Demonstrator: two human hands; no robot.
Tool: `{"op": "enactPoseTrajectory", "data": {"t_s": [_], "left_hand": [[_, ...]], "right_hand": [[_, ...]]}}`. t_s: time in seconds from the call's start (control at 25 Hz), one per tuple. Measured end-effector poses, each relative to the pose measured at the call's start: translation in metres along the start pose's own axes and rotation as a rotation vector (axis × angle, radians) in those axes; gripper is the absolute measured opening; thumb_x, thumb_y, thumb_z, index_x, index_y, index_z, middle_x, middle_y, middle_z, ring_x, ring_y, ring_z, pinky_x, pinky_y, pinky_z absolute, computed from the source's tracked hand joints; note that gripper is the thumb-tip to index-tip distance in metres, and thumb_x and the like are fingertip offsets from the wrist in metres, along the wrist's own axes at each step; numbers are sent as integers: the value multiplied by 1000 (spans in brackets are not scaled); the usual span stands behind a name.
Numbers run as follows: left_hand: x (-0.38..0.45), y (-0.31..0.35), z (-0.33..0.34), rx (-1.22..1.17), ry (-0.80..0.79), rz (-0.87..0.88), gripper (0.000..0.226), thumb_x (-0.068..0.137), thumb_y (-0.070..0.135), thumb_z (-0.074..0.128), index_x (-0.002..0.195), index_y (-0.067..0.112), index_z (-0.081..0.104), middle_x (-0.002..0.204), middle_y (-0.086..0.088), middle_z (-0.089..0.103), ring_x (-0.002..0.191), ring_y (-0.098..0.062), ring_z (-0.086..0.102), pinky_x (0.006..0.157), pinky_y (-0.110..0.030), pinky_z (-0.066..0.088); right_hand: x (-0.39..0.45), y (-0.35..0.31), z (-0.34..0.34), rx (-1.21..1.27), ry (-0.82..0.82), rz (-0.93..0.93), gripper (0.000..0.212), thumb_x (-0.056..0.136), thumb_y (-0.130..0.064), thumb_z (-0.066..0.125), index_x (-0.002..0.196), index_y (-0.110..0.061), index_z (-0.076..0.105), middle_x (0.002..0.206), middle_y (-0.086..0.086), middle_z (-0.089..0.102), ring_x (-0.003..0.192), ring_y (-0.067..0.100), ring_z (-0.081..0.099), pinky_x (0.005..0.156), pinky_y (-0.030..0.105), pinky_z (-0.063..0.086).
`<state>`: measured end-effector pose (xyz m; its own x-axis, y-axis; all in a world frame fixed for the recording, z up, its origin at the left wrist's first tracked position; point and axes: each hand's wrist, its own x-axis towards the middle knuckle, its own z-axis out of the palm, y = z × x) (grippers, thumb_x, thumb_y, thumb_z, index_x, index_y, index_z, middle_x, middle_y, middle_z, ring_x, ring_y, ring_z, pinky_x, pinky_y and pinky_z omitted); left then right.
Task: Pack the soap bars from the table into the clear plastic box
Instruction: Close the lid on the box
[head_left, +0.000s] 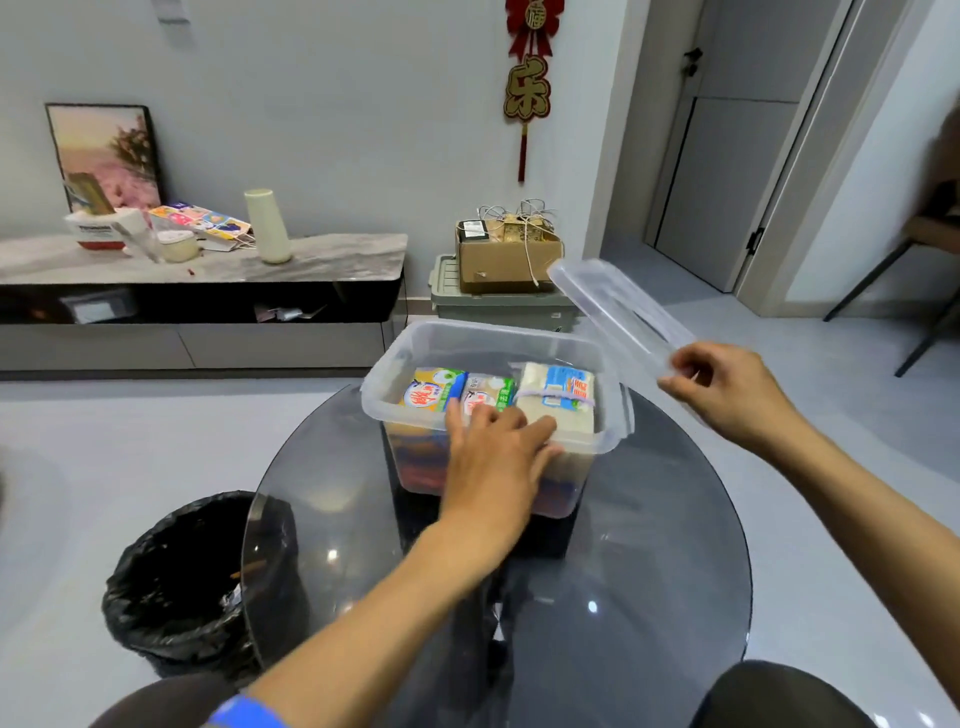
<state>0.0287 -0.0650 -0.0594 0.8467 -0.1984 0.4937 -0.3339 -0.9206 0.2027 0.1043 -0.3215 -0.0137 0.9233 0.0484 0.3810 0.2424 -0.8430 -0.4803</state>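
Clear plastic box (395, 358) sits on your round smoked-glass table (649, 561), filled with wrapped soap bars lying flat in a row. Two blue, yellow and green wrapped soap bars (435, 393) lie at the left and middle, and a white bundle of soap bars with a purple band (558, 397) lies at the right. Their long axes run away from you. Your left hand (496, 457) reaches forward, palm down, fingers spread flat on the soap at the near rim, gripping nothing. Your right hand (727, 397) is raised at the box's right, fingers pinched together on the edge of the clear plastic lid (613, 306), which tilts upward, open. Beside the table, lower left, stands a black-lined waste bin (176, 587).
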Motion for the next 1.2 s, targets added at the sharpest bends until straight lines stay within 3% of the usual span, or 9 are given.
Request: {"op": "enactPoseTrajectory", "data": {"t_s": [0.12,0.32,0.48,0.68,0.8,0.92,1.04,1.12,1.2], "left_hand": [[14,30,4,-226,95,-51,21,82,16,63,98,19,76,98,0,73,93,-30,63,104,-65,31],[-1,-29,-55,-669,516,-315,21,87,7,52,99,20,63,97,4,62,96,-23,58,83,-43,49],[10,-91,-57,-567,242,-616,38,97,28,52,134,19,51,134,-2,52,125,-23,47,105,-45,40],[24,-105,-41,-682,69,-612,41,95,31,58,133,13,59,133,-2,58,117,-18,55,94,-30,46],[32,-113,-39,-656,87,-626,37,91,30,64,125,13,66,123,-3,64,109,-18,60,78,-23,49],[35,-117,-39,-904,109,-784,40,86,25,72,125,17,67,120,-4,66,103,-18,64,74,-24,51],[34,-115,-37,-1277,30,-1057,57,84,23,74,135,12,52,117,-11,65,85,-20,65,63,-29,52],[33,-115,-35,-1340,-57,-1114,47,84,29,72,123,4,62,96,-10,70,71,-18,60,58,-28,46],[33,-113,-34,-1231,-12,-1048,36,86,28,69,112,3,69,82,-5,69,62,-15,55,50,-23,42]], "right_hand": [[1,-27,-18,-13,-25,-226,18,83,-19,74,97,-11,66,85,1,58,70,18,53,69,30,40],[-7,-72,-5,-116,-283,-590,25,87,-33,65,105,-17,63,94,-8,53,83,12,49,75,30,45],[-6,-87,19,-189,-385,-586,25,90,-35,62,112,-24,60,101,-13,49,93,9,47,81,27,44],[0,-78,16,-194,-445,-484,25,89,-36,65,112,-29,62,100,-16,51,89,6,50,78,24,43],[-2,-74,16,9,-477,-326,15,91,-35,62,102,-30,70,98,-14,63,86,5,58,74,23,44],[5,-65,27,152,-128,-15,11,88,-34,67,94,-27,73,98,-2,72,88,18,61,74,31,47],[-2,-55,46,359,-64,497,53,82,-44,70,123,-12,60,123,5,63,104,29,61,86,38,50],[-6,-56,52,732,-154,751,46,79,-45,71,107,-10,65,103,8,70,84,27,65,74,37,55],[-4,-53,54,714,-82,727,37,75,-42,74,89,-8,66,87,9,69,69,23,62,57,31,50]]}}
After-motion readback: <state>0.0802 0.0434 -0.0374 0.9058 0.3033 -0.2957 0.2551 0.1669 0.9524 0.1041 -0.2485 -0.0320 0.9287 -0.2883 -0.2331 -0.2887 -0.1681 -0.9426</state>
